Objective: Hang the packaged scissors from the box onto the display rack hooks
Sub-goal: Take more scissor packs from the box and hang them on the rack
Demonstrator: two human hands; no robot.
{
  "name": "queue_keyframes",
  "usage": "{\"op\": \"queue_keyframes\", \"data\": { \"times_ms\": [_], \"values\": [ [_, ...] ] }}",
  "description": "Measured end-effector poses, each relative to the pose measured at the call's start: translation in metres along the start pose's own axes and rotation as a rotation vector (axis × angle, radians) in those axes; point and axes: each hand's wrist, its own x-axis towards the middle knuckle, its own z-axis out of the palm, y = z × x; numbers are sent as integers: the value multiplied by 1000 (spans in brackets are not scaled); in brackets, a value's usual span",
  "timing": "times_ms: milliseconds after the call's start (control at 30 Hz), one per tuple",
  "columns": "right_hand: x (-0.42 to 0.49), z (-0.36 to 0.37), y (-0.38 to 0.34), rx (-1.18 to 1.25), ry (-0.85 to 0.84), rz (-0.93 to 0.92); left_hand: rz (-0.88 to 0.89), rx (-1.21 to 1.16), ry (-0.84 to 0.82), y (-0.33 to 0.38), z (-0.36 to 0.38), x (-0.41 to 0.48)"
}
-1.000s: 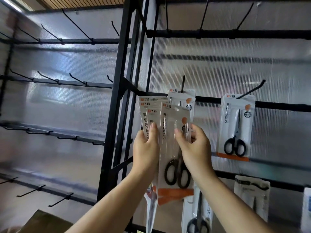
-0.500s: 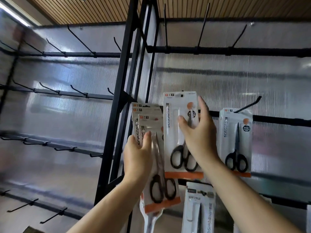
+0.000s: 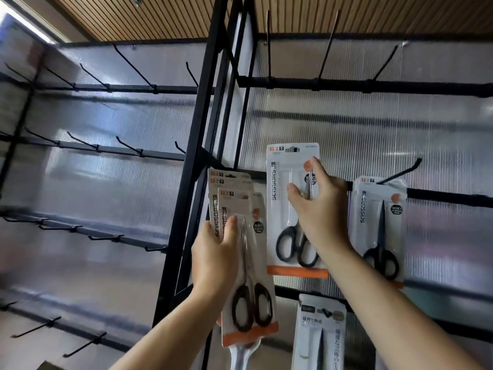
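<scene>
Scissors pack [image 3: 281, 206], white card with an orange strip along its foot and a black-handled pair inside, was up at the rack's middle rail, gripped by the right hand [image 3: 317, 212]: thumb and forefinger spread on the front face, the other fingers past the card's right edge and hidden behind it. Whether its hanging slot sat on a hook could not be told. Left hand [image 3: 216, 259], lower and just left of the right, held a fanned stack of packs [image 3: 252, 303], thumb laid across the front card, fingers behind; the front card was tilted, handles down, blurred. Stack and single pack were just beside each other. Right of the right hand, a hung pack [image 3: 378, 231] was on a black hook [image 3: 400, 171], tip angled upward. Below the right forearm was another white package [image 3: 320, 337] at the lower rail, contents unclear. Left of the left hand stood the rack's black upright [image 3: 185, 198], with more hooks on rails beyond it. Above both hands, three top-rail hooks [image 3: 327, 48] jutted out. A ribbed translucent panel [image 3: 373, 129] backed everything.
</scene>
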Motion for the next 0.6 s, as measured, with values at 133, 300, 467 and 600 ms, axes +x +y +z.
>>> {"op": "queue_keyframes", "data": {
  "times_ms": [133, 300, 467, 600],
  "values": [
    [-1, 0, 3, -18, 19, -18, -10, -11, 15, -3, -6, 2],
    [-3, 0, 3, -35, 33, -7, -14, -14, 8, -5, -7, 2],
    [-1, -2, 4, -56, 17, -10, -15, -8, 6, -5, -7, 2],
    [2, -4, -4, -62, 49, -29, -6, -6, 12, -6, -7, 2]
  ]
}}
